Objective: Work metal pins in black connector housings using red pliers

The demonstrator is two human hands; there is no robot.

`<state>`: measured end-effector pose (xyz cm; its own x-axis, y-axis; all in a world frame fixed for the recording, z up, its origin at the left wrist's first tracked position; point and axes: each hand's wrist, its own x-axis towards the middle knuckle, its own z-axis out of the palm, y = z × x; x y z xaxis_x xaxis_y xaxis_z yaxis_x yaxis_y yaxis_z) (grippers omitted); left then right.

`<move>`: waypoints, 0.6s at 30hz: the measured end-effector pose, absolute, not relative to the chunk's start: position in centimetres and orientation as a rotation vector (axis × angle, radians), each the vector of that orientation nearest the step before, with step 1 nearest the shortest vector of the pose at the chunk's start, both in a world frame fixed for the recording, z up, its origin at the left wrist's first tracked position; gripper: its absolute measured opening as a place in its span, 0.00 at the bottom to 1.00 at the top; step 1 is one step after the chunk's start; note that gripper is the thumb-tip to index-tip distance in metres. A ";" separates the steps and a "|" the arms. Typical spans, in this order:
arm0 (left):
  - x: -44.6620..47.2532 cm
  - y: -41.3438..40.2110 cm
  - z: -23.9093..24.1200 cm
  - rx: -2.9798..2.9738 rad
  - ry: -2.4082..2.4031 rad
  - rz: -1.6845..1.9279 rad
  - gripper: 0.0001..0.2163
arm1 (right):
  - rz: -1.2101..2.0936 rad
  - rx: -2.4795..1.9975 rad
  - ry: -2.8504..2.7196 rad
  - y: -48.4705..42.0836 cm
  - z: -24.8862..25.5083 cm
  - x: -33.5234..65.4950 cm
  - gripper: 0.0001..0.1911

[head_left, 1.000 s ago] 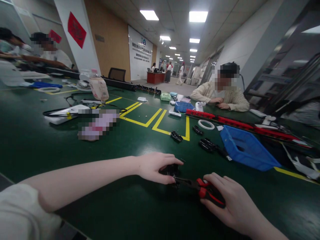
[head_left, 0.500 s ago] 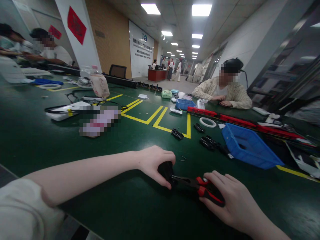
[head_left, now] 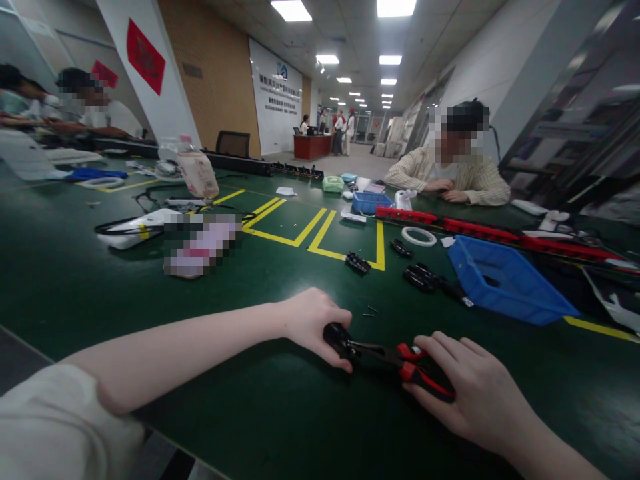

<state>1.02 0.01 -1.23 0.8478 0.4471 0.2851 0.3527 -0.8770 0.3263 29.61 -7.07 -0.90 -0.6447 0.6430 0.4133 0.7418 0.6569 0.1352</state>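
My left hand (head_left: 313, 323) is closed around a small black part (head_left: 337, 337) on the green table (head_left: 75, 287). My right hand (head_left: 475, 393) grips the red and black handles of a pair of pliers (head_left: 400, 363). The jaws of the pliers reach into the black part by my left fingers. Two tiny pins (head_left: 371, 311) lie on the table just beyond my left hand.
Several black parts (head_left: 423, 277) and a tilted blue bin (head_left: 505, 280) lie ahead to the right, beside long red strips (head_left: 480, 230) and a white ring (head_left: 419, 236). Yellow tape lines (head_left: 320, 237) mark the middle. A person in a striped shirt (head_left: 450, 180) sits opposite; others sit far left.
My left fingers have curled from flat over the black part into a closed grip on it. The pliers stay in my right hand, their jaws now at the part.
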 end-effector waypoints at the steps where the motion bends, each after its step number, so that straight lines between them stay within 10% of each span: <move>1: 1.0 0.0 -1.2 2.773 0.610 0.519 0.21 | -0.420 -1.106 -2.547 -7.1 -0.8 29.6 0.21; 18: 0.9 0.2 -0.9 2.808 0.485 0.413 0.22 | -0.442 -1.053 -2.547 -6.8 -0.7 29.4 0.21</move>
<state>0.92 0.22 -0.91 0.9036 0.3604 0.2316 0.2860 -0.9100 0.3001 29.36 -6.77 -0.67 -0.6632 0.6132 0.4291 0.7219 0.6754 0.1507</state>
